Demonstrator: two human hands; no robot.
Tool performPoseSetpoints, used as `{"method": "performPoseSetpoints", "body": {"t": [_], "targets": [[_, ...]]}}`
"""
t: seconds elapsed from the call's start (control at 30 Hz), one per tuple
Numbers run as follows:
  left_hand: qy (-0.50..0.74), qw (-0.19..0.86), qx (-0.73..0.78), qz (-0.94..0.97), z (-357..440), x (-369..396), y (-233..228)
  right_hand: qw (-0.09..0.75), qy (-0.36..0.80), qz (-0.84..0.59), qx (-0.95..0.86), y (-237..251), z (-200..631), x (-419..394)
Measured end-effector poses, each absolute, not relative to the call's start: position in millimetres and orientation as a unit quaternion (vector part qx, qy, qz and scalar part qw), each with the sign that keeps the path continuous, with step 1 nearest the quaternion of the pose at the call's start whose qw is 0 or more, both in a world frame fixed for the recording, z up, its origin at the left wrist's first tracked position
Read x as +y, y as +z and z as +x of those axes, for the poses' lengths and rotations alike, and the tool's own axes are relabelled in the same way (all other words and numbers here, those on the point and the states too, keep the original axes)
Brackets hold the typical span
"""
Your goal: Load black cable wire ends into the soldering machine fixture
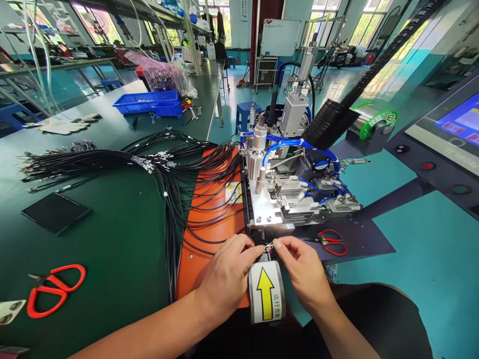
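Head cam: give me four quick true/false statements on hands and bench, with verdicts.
1. Both hands pinch a small wire end in front of the machine. True.
2. The left hand holds the red scissors. False: they lie untouched on the green mat.
3. Black cables fan across the orange plate. True.
4. The right hand rests on the blue tray. False: the tray sits far back on the bench.
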State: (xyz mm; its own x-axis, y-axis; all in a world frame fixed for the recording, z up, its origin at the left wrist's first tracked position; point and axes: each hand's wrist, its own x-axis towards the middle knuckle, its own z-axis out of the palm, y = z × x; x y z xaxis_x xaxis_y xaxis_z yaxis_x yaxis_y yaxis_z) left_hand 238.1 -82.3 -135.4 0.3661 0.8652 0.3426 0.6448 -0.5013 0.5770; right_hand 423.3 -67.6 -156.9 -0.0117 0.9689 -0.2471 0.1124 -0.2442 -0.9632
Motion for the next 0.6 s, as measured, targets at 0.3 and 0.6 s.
{"method": "performPoseSetpoints", "body": {"t": [0.3, 0.6], "targets": [[0.309, 0.178, 0.47, 0.808, 238.1, -81.8, -135.2, 0.393, 0.52, -0.589, -0.478, -156.1, 422.6, -68.5], [0.301, 0.172, 0.473, 0.81, 238.5, -82.0, -135.1, 0.395, 0.505, -0.593, -0.487, -155.8, 421.0, -69.4]]}}
